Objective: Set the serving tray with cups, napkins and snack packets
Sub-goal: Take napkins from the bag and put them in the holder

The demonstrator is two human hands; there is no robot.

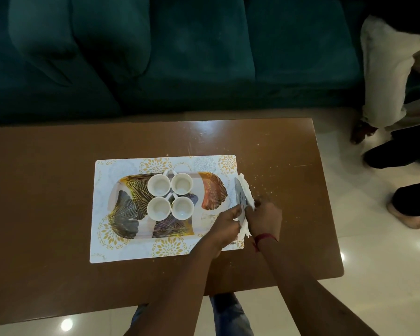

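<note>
- Brown and glossy, the wooden table (58,190) carried a white placemat (102,248) printed with gold flower medallions.
- The serving tray (126,214), patterned with gold-lined fan leaves, lay on the placemat, its right end hidden under the hands.
- Four white cups (170,195) stood empty and upright in a tight two-by-two block at the tray's middle, touching or nearly touching one another.
- A silvery napkin holder (240,194) stood on edge just past the tray's right end, at the placemat's right border, with white napkins (248,190) against its right side.
- The left hand (226,226) reached over the tray's right end, its fingers pinched on the near part of the napkin holder.
- The right hand (264,218) closed on the napkins from the other side; white paper showed below its palm. A red thread (264,237) circled that wrist.
- White specks lay scattered on the table to the right of the napkins.
- A teal sofa (155,57) ran along the far side of the table.
- Another person's legs and bare feet (407,214) stood on the pale tiled floor at right.
</note>
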